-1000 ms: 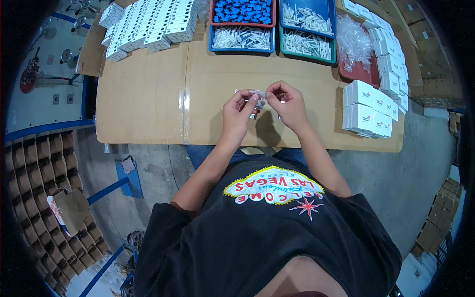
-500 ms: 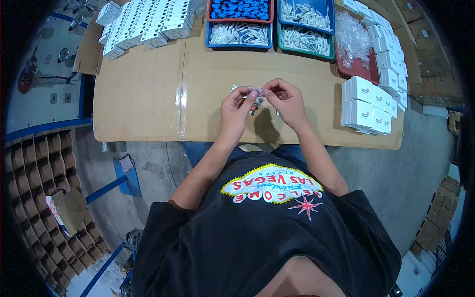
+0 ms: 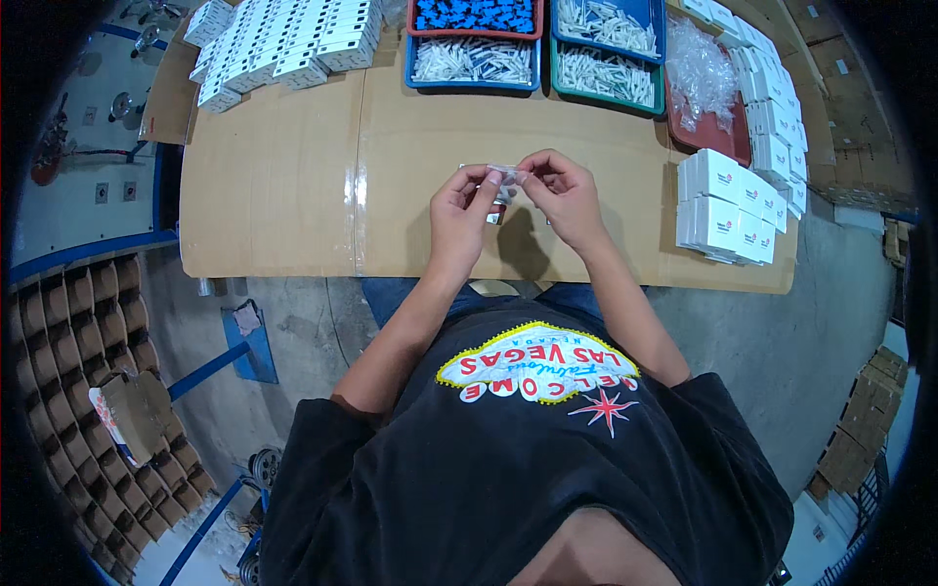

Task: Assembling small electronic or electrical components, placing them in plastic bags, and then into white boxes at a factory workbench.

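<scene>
Between my two hands, above the cardboard-covered table [image 3: 283,195], is a small clear plastic bag [image 3: 508,174]. My left hand [image 3: 461,210] pinches its left side between thumb and forefinger. On the other side, the thumb and fingertips of my right hand [image 3: 565,198] grip the bag's edge. What the bag contains is too small to make out. Beneath it, a little printed item [image 3: 495,213] with dark and red parts shows partly beside my left fingers; the rest of it is hidden.
White boxes [image 3: 293,44] stand in rows at the back left, and more stacked white boxes [image 3: 723,205] at the right. At the back are a red tray of blue pieces [image 3: 474,15], a blue tray [image 3: 473,86] and a green tray [image 3: 608,101] of white pieces, and a red tray [image 3: 718,142] with clear bags.
The plastic bag is stretched out a little more between my fingers. My hands have shifted slightly, and more of the printed item below shows.
</scene>
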`<state>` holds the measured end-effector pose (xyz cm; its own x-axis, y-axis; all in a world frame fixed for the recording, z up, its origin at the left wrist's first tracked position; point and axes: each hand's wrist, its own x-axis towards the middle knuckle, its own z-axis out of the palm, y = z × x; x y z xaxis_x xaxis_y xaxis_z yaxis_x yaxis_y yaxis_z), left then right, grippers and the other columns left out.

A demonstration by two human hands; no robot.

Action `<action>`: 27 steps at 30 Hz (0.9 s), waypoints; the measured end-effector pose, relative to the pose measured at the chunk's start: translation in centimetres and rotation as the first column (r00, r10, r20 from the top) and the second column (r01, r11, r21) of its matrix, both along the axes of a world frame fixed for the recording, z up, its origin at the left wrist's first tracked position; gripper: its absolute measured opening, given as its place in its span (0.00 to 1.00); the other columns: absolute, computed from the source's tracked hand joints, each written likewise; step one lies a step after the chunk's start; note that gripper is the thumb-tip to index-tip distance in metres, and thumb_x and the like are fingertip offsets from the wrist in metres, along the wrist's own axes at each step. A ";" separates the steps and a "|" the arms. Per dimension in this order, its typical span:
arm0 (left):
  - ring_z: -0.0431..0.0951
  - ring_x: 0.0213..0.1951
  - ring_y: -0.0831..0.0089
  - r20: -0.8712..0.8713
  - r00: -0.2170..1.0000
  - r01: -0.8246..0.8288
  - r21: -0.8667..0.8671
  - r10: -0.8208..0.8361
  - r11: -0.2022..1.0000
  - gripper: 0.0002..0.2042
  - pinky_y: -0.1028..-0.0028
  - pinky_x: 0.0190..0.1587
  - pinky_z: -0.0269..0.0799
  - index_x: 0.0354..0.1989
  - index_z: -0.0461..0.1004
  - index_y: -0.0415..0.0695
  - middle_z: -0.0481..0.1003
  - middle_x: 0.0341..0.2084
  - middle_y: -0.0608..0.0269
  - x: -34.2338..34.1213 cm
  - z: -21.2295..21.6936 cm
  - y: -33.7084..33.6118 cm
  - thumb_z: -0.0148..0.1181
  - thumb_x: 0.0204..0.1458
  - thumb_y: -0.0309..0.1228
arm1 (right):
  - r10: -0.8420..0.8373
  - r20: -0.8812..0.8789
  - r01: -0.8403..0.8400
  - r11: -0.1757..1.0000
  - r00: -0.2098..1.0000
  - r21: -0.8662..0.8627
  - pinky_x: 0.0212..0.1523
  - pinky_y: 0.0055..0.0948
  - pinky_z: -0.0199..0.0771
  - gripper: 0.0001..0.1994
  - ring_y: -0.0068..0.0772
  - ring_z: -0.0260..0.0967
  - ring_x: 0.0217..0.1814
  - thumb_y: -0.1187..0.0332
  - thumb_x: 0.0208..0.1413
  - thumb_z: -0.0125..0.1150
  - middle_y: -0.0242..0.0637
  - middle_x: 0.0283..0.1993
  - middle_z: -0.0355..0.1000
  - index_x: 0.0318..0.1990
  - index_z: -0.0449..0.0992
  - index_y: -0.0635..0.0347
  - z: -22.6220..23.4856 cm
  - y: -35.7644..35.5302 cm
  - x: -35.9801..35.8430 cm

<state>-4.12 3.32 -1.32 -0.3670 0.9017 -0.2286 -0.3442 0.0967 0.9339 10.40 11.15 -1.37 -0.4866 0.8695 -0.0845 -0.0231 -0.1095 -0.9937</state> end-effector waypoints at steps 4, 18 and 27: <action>0.79 0.38 0.82 -0.016 1.000 0.016 0.034 -0.016 0.999 0.08 0.79 0.37 0.77 0.44 0.78 0.39 0.80 0.36 0.67 0.1 -0.3 0.0 0.59 0.64 0.30 | 0.003 -0.005 -0.003 1.000 1.000 0.010 0.33 0.15 0.67 0.05 0.10 0.68 0.33 0.74 0.60 0.64 0.26 0.35 0.75 0.41 0.78 0.64 -0.6 0.1 -0.1; 0.79 0.38 0.81 -0.041 0.999 -0.007 0.013 0.008 1.000 0.09 0.79 0.36 0.78 0.47 0.78 0.39 0.80 0.37 0.65 0.6 0.3 0.0 0.59 0.64 0.31 | -0.032 0.080 0.028 0.998 0.996 0.056 0.32 0.16 0.69 0.05 0.11 0.69 0.32 0.73 0.58 0.65 0.26 0.32 0.76 0.40 0.79 0.64 -0.5 0.1 -0.1; 0.80 0.37 0.81 -0.013 0.998 -0.053 0.023 0.054 0.998 0.09 0.80 0.33 0.78 0.46 0.79 0.39 0.80 0.38 0.64 0.7 0.1 -0.2 0.60 0.64 0.30 | -0.029 0.058 0.027 0.999 0.998 0.021 0.32 0.16 0.69 0.05 0.11 0.69 0.32 0.73 0.58 0.66 0.26 0.33 0.75 0.40 0.79 0.64 -0.5 -0.3 -0.3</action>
<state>-3.42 3.15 -1.17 -0.4179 0.8855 -0.2033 -0.3354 0.0576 0.9403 10.13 10.89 -1.91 -0.4568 0.8846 -0.0939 0.0316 -0.0893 -0.9955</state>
